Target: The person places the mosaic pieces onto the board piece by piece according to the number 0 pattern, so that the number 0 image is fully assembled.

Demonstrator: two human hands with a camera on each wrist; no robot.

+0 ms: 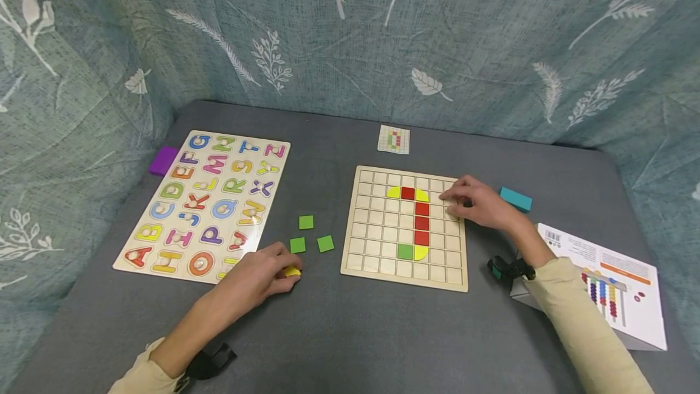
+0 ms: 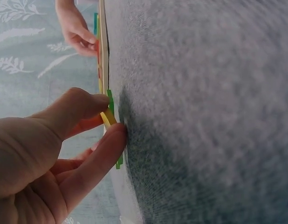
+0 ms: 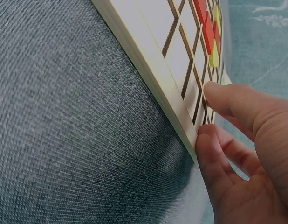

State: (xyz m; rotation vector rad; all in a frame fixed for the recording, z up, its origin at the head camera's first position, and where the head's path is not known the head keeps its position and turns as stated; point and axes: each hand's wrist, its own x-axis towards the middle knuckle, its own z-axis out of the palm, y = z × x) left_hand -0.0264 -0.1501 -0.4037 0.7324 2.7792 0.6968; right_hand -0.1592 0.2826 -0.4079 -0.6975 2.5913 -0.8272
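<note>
My left hand [image 1: 265,272] pinches a small yellow tile [image 2: 107,117] between thumb and finger, low over the table. Just beyond its fingertips lie several green square tiles [image 1: 306,222]. The wooden grid board [image 1: 377,217] lies flat in the middle. On it, red square tiles [image 1: 422,224] run down a column, with yellow rounded tiles [image 1: 421,253] at the corners and a green square [image 1: 405,252] at the bottom. My right hand [image 1: 476,202] rests at the board's right edge, its thumb and fingers loosely bent and apart, with nothing between them in the right wrist view.
A small pattern card [image 1: 394,140] lies behind the board. To the left is an alphabet puzzle board [image 1: 205,205] with a purple block [image 1: 162,161] beside it. A teal block [image 1: 515,199] and a white box [image 1: 601,284] stand at the right, the box under my right forearm.
</note>
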